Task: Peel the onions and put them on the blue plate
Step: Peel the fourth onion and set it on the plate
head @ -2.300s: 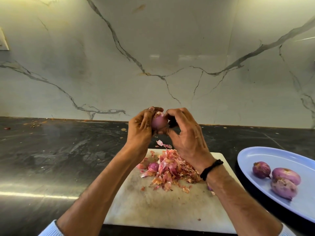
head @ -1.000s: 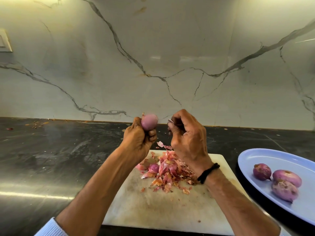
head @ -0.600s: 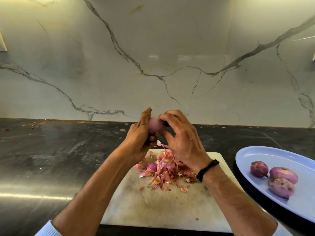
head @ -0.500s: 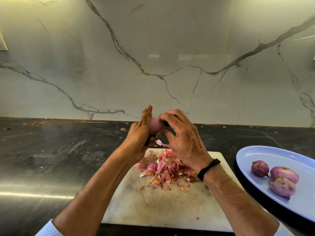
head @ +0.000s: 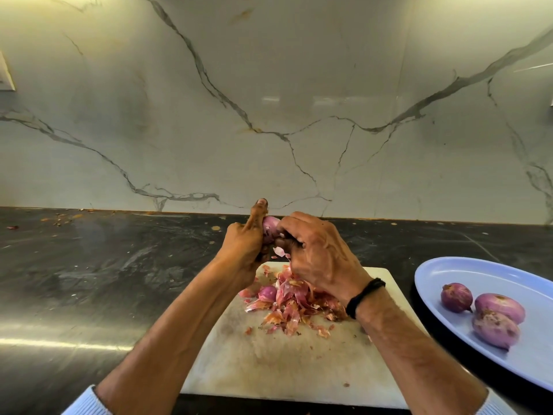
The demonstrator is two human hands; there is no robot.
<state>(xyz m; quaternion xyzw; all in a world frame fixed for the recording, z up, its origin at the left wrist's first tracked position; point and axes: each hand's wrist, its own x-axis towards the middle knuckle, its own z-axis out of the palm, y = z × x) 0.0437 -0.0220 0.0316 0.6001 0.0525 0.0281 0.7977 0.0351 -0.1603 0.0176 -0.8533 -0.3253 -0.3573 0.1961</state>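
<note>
While the left hand (head: 244, 244) grips the onion (head: 270, 230) above the cutting board (head: 269, 363), catching skins, right-hand fingertips (head: 284, 227) pinch its peel.

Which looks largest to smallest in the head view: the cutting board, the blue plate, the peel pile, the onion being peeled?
1. cutting board
2. blue plate, partly cut off by the frame, so its rank is unsure
3. peel pile
4. onion being peeled, mostly hidden by the hands

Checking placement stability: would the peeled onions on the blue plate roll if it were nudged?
Probably. The three peeled onions are rounded and glossy, so likely slippery. They rest loose on the blue plate's smooth shallow surface.
</note>
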